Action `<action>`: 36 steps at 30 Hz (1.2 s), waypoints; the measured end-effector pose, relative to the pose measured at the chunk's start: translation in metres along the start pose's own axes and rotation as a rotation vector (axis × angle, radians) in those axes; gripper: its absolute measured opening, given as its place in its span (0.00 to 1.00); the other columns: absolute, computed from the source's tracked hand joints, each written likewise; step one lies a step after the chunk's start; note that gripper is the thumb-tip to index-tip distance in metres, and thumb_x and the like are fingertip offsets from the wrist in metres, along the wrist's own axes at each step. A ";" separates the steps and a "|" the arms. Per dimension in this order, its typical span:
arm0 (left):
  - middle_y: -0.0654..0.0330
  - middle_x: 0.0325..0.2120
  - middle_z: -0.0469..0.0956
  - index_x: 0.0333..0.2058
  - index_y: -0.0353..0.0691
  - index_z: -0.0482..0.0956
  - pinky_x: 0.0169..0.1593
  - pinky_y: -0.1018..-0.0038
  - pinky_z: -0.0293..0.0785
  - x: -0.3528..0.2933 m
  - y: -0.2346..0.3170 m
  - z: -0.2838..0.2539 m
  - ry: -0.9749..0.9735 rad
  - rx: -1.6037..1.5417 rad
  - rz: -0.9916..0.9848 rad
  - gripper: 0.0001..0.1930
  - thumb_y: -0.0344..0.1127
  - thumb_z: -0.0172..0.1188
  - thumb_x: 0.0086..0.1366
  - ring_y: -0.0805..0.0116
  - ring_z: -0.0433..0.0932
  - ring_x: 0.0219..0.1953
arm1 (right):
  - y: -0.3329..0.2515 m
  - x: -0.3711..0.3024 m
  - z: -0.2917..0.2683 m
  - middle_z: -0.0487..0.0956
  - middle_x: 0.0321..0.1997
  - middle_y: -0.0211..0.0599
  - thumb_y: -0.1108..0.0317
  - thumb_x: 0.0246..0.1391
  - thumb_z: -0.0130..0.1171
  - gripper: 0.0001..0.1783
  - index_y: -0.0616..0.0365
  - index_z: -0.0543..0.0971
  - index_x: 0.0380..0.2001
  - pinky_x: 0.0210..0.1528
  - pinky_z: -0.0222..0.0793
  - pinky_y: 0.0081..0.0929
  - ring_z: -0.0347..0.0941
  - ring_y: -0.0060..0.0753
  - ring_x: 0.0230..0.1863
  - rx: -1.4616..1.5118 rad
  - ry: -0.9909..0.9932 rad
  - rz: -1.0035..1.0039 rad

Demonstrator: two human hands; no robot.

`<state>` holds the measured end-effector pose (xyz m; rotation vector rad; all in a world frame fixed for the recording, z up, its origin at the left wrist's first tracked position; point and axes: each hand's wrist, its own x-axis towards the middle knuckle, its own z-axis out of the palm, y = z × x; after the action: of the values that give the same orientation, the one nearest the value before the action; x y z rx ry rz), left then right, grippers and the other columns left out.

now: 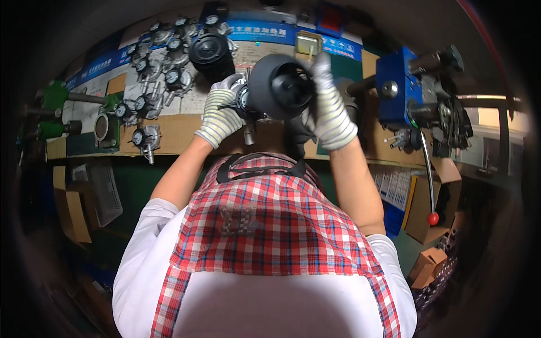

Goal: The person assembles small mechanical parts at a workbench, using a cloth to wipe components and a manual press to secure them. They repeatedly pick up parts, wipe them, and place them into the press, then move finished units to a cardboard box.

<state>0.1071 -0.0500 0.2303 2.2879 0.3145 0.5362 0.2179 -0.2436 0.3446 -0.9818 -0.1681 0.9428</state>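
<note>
At the desk [183, 130], we count two black cylinders [265, 84]. Left fingers [227, 82] grip one metal fitting [243, 101]; right fingers [323, 76] grip one cylinder.

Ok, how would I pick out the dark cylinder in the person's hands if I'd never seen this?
Look at the workbench beyond the red checked apron. Between the gloved left hand and right hand is the dark cylinder. Unlike the black cylinder beyond the left hand, its open end faces right.
</note>
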 end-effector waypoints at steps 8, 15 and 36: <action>0.50 0.36 0.81 0.40 0.39 0.80 0.42 0.64 0.76 0.005 0.065 0.075 -0.122 0.099 0.289 0.20 0.41 0.67 0.50 0.48 0.80 0.39 | 0.019 -0.045 -0.062 0.79 0.51 0.55 0.42 0.66 0.51 0.32 0.63 0.71 0.55 0.57 0.69 0.38 0.75 0.51 0.55 -0.834 0.281 -0.344; 0.45 0.41 0.81 0.47 0.36 0.79 0.49 0.62 0.77 0.001 0.086 0.159 -0.317 -0.031 0.255 0.31 0.50 0.70 0.48 0.45 0.80 0.42 | 0.013 -0.077 -0.132 0.80 0.48 0.57 0.46 0.68 0.46 0.26 0.58 0.74 0.53 0.55 0.70 0.44 0.75 0.59 0.53 -0.977 0.474 -0.334; 0.54 0.49 0.78 0.53 0.45 0.75 0.57 0.65 0.72 0.054 0.117 0.345 -0.375 -0.022 0.209 0.31 0.47 0.71 0.51 0.56 0.77 0.51 | 0.032 0.004 -0.375 0.68 0.66 0.55 0.63 0.52 0.61 0.43 0.57 0.56 0.69 0.66 0.63 0.40 0.67 0.54 0.64 -1.422 0.624 -0.473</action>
<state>0.3233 -0.3242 0.1132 2.3550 -0.1148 0.2019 0.3940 -0.4720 0.1027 -2.3445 -0.5422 -0.1028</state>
